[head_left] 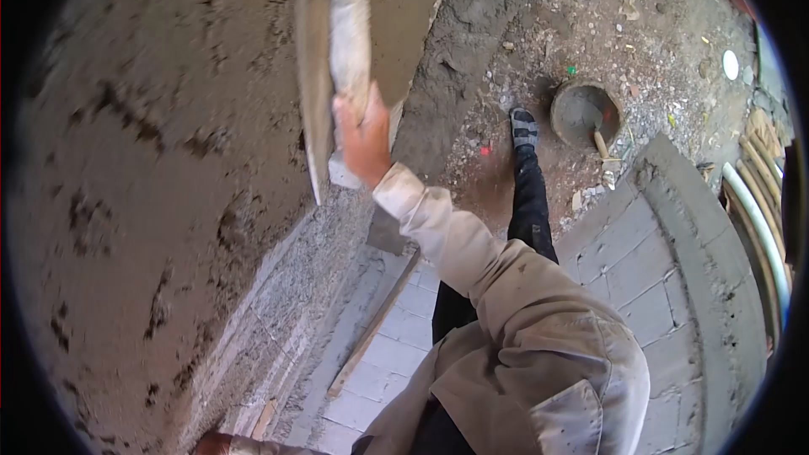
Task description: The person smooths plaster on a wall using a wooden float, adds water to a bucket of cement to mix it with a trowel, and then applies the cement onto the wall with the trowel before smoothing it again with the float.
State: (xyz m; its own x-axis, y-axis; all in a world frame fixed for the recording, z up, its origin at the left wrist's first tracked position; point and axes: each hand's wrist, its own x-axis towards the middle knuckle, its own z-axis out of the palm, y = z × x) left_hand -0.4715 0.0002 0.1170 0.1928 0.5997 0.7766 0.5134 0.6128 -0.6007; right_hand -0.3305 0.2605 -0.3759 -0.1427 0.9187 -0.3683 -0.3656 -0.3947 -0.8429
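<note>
My right hand (366, 136), reaching up and left in a beige sleeve, grips the lower end of a long pale wooden tool (350, 34). The tool's thin long board stands edge-on against the wet, brown plastered wall (168, 160). Rough pits and dark gaps mark the plaster on the left. At the bottom left edge, my left hand (214, 443) shows only in part, low beside the wall; its fingers cannot be made out.
A round mortar pan (583, 115) with a wooden-handled tool (601, 145) rests on rubble-strewn ground near my sandalled foot (524, 128). Grey blockwork (640, 286) curves at the right, beside pipes (757, 227). A wooden strip (375, 324) lies below my arm.
</note>
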